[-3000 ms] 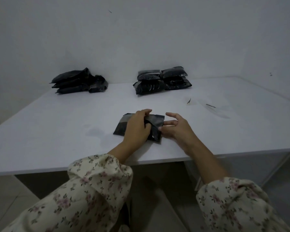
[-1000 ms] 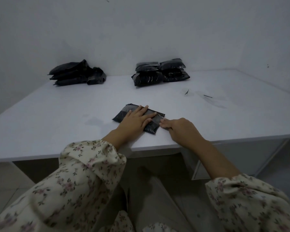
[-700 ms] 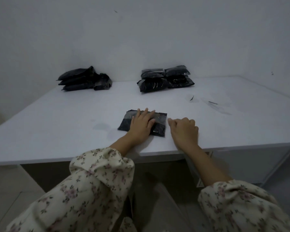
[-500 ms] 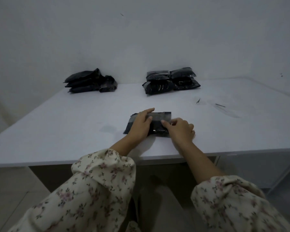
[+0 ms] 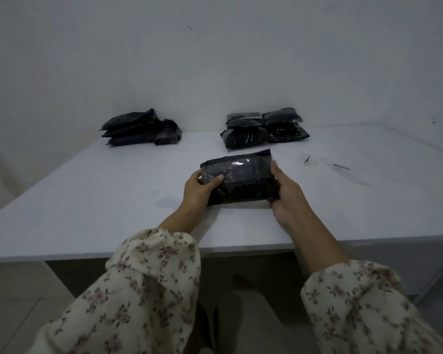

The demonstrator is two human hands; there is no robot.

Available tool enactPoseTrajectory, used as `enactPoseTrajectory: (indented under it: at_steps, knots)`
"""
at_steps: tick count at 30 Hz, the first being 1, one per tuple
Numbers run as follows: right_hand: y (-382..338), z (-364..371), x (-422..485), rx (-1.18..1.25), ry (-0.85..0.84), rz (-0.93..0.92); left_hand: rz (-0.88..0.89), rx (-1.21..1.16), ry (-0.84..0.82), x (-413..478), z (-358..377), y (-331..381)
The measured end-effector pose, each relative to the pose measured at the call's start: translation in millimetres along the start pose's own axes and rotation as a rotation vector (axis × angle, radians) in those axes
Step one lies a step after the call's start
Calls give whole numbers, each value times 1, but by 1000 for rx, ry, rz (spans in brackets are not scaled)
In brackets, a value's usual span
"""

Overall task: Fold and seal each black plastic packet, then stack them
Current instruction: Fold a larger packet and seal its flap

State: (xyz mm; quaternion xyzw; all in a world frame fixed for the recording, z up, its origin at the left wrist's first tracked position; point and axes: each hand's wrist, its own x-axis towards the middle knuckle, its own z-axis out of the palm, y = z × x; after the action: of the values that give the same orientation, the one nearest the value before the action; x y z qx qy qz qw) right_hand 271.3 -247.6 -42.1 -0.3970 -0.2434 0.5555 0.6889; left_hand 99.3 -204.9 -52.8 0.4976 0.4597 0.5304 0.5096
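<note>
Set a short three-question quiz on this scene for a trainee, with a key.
1. True or false: the left hand and the right hand both grip one packet.
2. How many groups of black packets lie at the far side of the table? A one; B two; C four.
3. Fill in: the neat stack sits to the ___ of the loose pile.

Key: 1 true; 2 B; 3 right.
</note>
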Motion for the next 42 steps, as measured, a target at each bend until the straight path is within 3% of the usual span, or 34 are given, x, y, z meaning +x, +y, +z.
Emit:
enactPoseTrajectory:
  at_steps: [7, 13, 17, 23, 37, 42]
  knots:
    - [-6, 0, 5, 62, -8, 109, -58, -193, -162, -3, -1, 0]
    - [-11, 0, 6, 9, -23, 231, -102, -246, -204, -3, -3, 0]
    - [-8, 1, 8, -25, 85, 63, -104, -236, -162, -2, -1, 2]
    - [-7, 3, -2, -141, -32, -114, -114, -214, -147, -2, -2, 3]
    - [-7, -5, 6, -186, 152, -14, -114, -194, -208, -2, -5, 0]
    - [4, 1, -2, -267, 259, -313, -126, -229, -119, -1, 1, 0]
